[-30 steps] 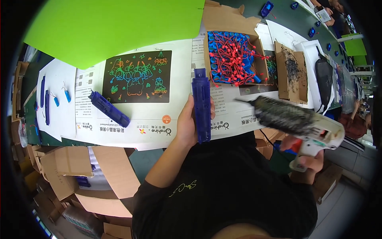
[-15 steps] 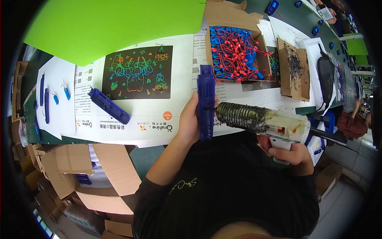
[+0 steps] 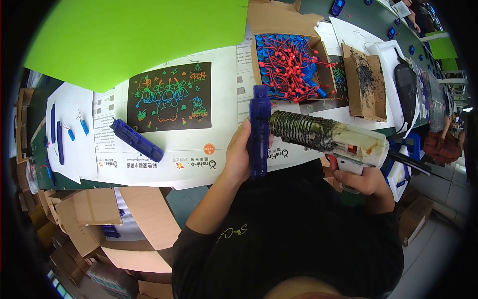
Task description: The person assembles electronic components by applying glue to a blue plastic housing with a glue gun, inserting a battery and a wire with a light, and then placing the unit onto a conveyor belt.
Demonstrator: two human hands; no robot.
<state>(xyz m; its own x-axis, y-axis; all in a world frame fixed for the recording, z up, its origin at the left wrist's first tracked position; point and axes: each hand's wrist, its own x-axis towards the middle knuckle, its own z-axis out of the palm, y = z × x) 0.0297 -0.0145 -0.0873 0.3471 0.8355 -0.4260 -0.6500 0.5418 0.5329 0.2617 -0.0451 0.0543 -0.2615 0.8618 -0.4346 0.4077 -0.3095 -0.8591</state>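
Observation:
My left hand (image 3: pixel 238 158) grips a long dark-blue plastic strip (image 3: pixel 259 130), held upright over the white paper sheet (image 3: pixel 164 154). My right hand (image 3: pixel 359 178) holds a white glue gun (image 3: pixel 328 138) by its handle. The gun's blackened, ribbed barrel points left and its tip touches the blue strip about halfway up. A second blue strip (image 3: pixel 136 140) lies tilted on the paper to the left.
A cardboard box (image 3: pixel 291 62) of blue parts with red wires stands behind the strip. A glue-stained cardboard piece (image 3: pixel 366 82) lies to its right. A green sheet (image 3: pixel 129 35) covers the back left. Brown cartons (image 3: pixel 94 219) are stacked at the lower left.
My right hand has swung the glue gun leftward from the right side until its barrel tip meets the blue strip. My left hand has kept the strip nearly still.

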